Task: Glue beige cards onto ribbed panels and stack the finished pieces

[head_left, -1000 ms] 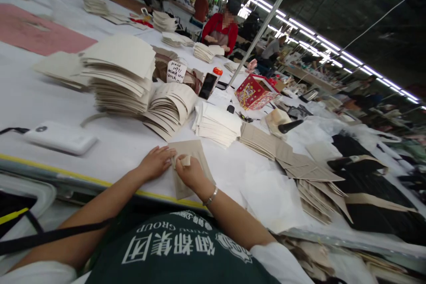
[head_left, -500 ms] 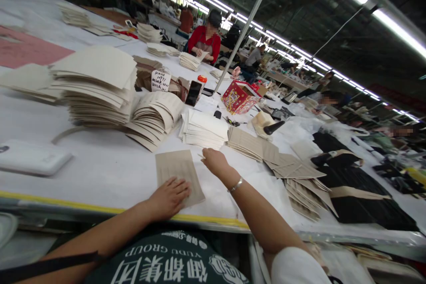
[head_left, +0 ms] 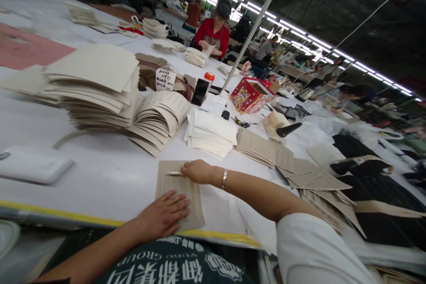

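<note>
A beige rectangular piece (head_left: 166, 182) lies on the white table near its yellow-taped front edge. My left hand (head_left: 164, 215) rests flat on the lower part of this piece, fingers spread. Over its upper right corner, my right hand (head_left: 196, 171) is closed around a thin pale stick (head_left: 175, 173), whose tip points left across the piece. Just behind are a stack of white sheets (head_left: 211, 131) and a fanned stack of beige pieces (head_left: 159, 115). To the right of the white stack sits another pile of beige pieces (head_left: 256, 146).
A tall beige stack (head_left: 96, 84) and a white device (head_left: 33, 166) are at the left. Behind stand a phone (head_left: 200, 92), a red box (head_left: 249, 95) and a metal pole (head_left: 254, 29). Black fabric (head_left: 386, 191) lies right. A person in red (head_left: 213, 35) works across the table.
My right hand has moved left with the stick, from beside the beige piece to over its upper part. My left hand remains on the piece. The camera view has shifted slightly.
</note>
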The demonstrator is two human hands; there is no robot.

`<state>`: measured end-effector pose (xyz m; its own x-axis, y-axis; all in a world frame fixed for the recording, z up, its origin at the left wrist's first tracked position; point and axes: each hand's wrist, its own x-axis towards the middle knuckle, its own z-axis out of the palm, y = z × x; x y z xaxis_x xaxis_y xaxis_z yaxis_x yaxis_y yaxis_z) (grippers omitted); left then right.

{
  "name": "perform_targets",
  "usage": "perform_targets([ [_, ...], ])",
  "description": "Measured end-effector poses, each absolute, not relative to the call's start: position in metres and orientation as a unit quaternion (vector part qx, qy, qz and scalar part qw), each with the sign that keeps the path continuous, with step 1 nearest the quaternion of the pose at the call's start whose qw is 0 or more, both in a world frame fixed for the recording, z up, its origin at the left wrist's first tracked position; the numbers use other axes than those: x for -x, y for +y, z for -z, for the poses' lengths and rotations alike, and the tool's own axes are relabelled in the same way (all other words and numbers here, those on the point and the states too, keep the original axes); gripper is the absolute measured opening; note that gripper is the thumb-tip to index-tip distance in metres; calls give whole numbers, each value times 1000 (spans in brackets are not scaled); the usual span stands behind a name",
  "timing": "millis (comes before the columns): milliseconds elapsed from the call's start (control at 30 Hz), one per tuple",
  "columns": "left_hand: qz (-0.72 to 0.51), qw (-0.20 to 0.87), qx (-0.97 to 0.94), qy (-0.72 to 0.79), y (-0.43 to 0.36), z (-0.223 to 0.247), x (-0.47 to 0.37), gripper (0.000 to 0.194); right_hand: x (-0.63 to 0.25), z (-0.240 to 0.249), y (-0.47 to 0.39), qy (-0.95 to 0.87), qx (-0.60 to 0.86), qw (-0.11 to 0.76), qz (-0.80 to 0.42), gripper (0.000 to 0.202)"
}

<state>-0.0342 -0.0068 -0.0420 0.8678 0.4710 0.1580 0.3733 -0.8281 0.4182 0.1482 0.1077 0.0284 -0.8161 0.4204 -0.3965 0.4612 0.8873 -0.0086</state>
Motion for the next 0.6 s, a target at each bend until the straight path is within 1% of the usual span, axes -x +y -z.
perform_targets([
  [100, -112, 195, -949, 223, -5, 45, 34, 48, -143, -23, 116, 950, -248, 184, 41, 17],
  [200, -106, 198, -948, 226, -4, 46, 34, 49, -130, -22, 140, 935, -301, 187, 16, 19],
  [267, -107, 194, -948, 228, -5, 44, 34, 50, -125, -26, 156, 922, -335, 193, 10, 20],
  [333, -106, 185, -949, 233, -6, 41, 34, 50, -128, -34, 163, 917, -360, 173, 9, 20],
  [433, -111, 172, -948, 243, -7, 38, 32, 48, -150, -46, 151, 899, -425, 107, -2, 22],
  [467, -114, 169, -948, 244, -6, 37, 31, 47, -160, -48, 141, 889, -448, 96, -2, 23],
  [533, -117, 168, -948, 244, -5, 36, 29, 47, -179, -47, 118, 875, -472, 107, 12, 23],
  [600, -115, 166, -949, 241, -4, 36, 28, 46, -191, -40, 96, 877, -457, 142, 35, 21],
])
